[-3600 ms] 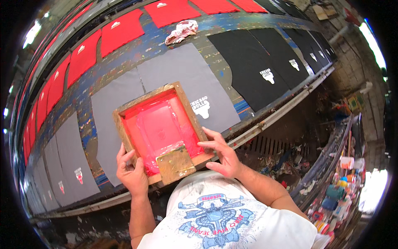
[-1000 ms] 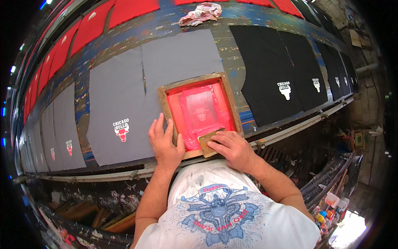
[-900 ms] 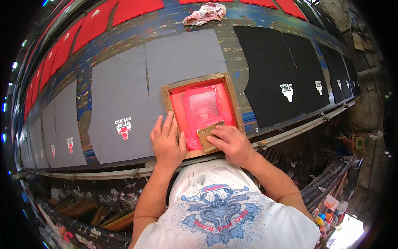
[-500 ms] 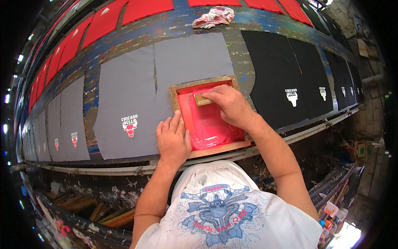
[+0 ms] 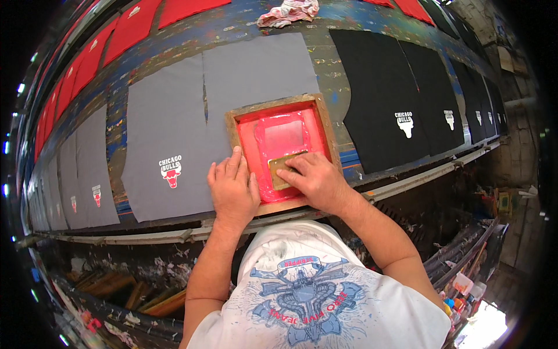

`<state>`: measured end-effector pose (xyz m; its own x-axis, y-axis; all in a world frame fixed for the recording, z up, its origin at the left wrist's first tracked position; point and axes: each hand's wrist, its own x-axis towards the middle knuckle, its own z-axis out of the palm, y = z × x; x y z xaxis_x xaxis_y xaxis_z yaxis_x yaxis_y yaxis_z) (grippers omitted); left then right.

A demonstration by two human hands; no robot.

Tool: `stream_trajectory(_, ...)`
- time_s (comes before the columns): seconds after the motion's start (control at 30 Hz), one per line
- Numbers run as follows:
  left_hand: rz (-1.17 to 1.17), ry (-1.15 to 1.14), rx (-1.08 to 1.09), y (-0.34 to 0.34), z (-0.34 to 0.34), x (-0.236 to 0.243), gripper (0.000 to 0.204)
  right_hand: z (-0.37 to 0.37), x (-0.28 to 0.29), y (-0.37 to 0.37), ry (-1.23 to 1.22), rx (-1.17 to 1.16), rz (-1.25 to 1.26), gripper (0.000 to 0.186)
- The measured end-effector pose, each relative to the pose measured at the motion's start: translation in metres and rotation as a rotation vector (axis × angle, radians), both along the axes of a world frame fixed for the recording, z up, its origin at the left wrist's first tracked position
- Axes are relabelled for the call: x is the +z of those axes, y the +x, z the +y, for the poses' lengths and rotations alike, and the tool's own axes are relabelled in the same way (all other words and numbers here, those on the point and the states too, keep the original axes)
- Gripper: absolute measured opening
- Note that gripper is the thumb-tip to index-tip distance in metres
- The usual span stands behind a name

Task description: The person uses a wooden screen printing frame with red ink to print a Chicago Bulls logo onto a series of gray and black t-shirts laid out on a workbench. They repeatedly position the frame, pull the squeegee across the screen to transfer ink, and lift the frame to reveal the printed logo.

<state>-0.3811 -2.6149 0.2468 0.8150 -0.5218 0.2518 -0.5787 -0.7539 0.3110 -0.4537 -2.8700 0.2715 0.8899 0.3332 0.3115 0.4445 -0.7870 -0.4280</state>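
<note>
A wooden-framed printing screen point(image 5: 233, 132), its inside coated with red ink, lies on the right part of a grey fabric panel point(image 5: 250, 70). My left hand point(image 5: 233, 189) straddles the left side of the frame, fingers extended outside it and thumb along the wall. In my right hand point(image 5: 317, 181), closed fingers grip a small squeegee point(image 5: 279, 170) inside the screen, close to its near side. Wet ink rings a paler rectangle of mesh point(image 5: 285, 136) beyond the squeegee. Left of the frame, the grey panel bears a white and red bull-head print point(image 5: 171, 174).
Black panels point(image 5: 378, 87) with white prints lie to the right, red ones point(image 5: 136, 29) across the far left. A stained, crumpled rag point(image 5: 289, 13) sits at the far side. A metal rail point(image 5: 424, 174) edges the table. Small bottles point(image 5: 459, 305) stand at lower right.
My right hand has drawn the squeegee from the screen's far part toward me, uncovering the mesh there. My left hand stays at the frame's left side. The whole view has shifted slightly.
</note>
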Motion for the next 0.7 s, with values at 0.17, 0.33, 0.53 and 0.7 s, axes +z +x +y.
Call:
stream_trajectory(0.17, -0.026, -0.053, 0.036, -0.004, 0.000, -0.009, 0.049, 0.007, -0.001, -0.035, 0.015, 0.003, 0.008, 0.045)
stream_trajectory(0.33, 0.075, -0.319, 0.084, -0.010, -0.006, -0.024, 0.056, 0.004, -0.004, -0.052, 0.029, 0.037, 0.108, 0.046)
stream_trajectory(0.53, 0.183, -0.585, 0.240, -0.021, -0.017, -0.032, 0.068, -0.016, 0.001, -0.067, 0.238, -0.013, 0.074, 0.053)
stream_trajectory(0.7, 0.269, -0.587, 0.284, -0.024, -0.010, -0.034, 0.068, -0.033, -0.006, -0.074, 0.334, -0.379, -0.013, 0.060)
